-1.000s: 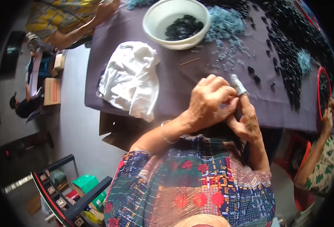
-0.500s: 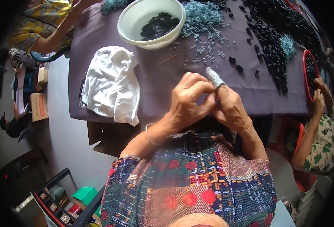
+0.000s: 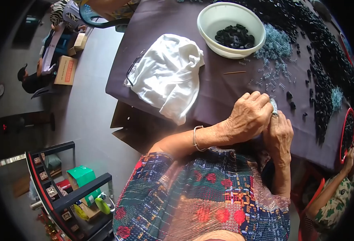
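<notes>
My left hand is closed, back of the hand up, its fingers pressed against my right hand. The right hand's fingers are bent in too, and a pale wrapping covers one finger. Whatever lies between the fingertips is hidden by the hands. Both are held over the near edge of the purple-grey tablecloth. Just beyond them, small bluish pieces like coil springs spread from a heap. A few loose black parts lie to the right. A thin wooden stick rests farther off.
A pale bowl holds black parts. White cloth lies left of my arm, with dark-framed glasses beside it. Black parts pile up along the right. Another person's hand touches a red-rimmed tray. A black-framed rack stands lower left.
The view has swung left, so the table and bowl sit farther right. My left hand has rolled so its back and knuckles face up, and its fingers now cover part of the wrapped finger.
</notes>
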Motion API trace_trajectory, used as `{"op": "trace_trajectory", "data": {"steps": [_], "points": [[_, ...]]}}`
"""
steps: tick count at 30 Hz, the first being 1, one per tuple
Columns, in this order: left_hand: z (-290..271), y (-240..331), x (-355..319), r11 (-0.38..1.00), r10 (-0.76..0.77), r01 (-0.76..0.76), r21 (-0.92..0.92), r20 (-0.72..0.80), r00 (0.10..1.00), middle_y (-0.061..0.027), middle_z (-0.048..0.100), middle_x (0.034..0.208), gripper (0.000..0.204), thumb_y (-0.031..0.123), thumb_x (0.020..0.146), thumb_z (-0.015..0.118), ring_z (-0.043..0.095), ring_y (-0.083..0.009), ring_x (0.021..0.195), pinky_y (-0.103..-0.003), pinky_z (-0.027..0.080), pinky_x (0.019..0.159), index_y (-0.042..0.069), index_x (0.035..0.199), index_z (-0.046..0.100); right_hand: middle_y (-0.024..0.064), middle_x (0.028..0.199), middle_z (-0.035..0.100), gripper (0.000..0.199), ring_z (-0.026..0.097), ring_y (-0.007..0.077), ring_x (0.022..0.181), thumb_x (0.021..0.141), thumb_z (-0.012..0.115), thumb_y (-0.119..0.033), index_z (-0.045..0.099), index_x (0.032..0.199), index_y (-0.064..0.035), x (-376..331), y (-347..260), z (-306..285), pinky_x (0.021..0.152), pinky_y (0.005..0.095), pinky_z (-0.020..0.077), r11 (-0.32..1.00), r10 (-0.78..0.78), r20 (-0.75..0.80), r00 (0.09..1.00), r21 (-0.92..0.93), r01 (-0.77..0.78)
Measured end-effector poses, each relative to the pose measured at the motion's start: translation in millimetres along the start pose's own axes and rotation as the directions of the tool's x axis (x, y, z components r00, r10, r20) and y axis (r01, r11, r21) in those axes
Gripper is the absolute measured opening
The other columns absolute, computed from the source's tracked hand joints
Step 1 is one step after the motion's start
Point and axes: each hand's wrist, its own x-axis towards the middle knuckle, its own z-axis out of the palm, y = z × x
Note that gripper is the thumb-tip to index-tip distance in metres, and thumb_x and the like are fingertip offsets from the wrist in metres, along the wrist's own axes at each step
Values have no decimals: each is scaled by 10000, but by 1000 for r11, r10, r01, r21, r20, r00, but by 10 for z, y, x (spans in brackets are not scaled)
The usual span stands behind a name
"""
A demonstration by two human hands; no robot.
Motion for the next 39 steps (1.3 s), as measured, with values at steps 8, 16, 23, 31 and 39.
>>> {"op": "trace_trajectory", "data": {"steps": [8, 16, 23, 31, 39], "points": [[70, 28, 126, 932, 34, -28, -360, 10, 999, -117, 538, 792, 131, 1, 680, 635, 543, -308, 737, -390, 473, 640, 20, 769, 541, 144, 859, 583, 174, 575, 310, 735, 769, 589, -52, 564, 929, 12, -124, 63, 39, 631, 404, 447, 984, 96, -3, 995, 148, -95], [-37, -68, 7, 932, -71, 93, -350, 75, 995, -87, 576, 809, 140, 34, 715, 694, 572, -278, 743, -357, 481, 635, 38, 818, 600, 123, 809, 551, 126, 555, 281, 677, 714, 621, -54, 545, 798, 1, -9, -13, 127, 580, 374, 427, 969, 91, -50, 995, 236, -77], [-196, -124, 147, 960, -144, 232, -157, 434, 889, -87, 606, 827, 127, 93, 763, 716, 610, -243, 747, -332, 489, 658, 19, 841, 647, 140, 864, 597, 291, 573, 279, 768, 678, 689, 9, 633, 960, 48, -192, 323, -42, 676, 382, 424, 969, 223, -311, 924, 172, -176], [-37, -75, 397, 899, -118, 331, -288, 568, 815, -108, 603, 822, 139, 143, 761, 715, 621, -283, 757, -369, 503, 665, 30, 823, 663, 83, 894, 601, 424, 558, 260, 871, 686, 693, -31, 589, 1096, 6, -74, 703, 7, 760, 388, 427, 906, 422, -378, 824, 185, -379], [167, -235, 370, 475, -261, 668, -573, 634, 728, -61, 654, 903, 221, 105, 804, 719, 627, -129, 850, -275, 514, 764, 0, 979, 635, 52, 928, 582, 464, 538, 227, 906, 653, 735, -110, 569, 1084, -62, 155, 778, 231, 803, 386, 373, 944, 326, -277, 904, 46, -326]]}}
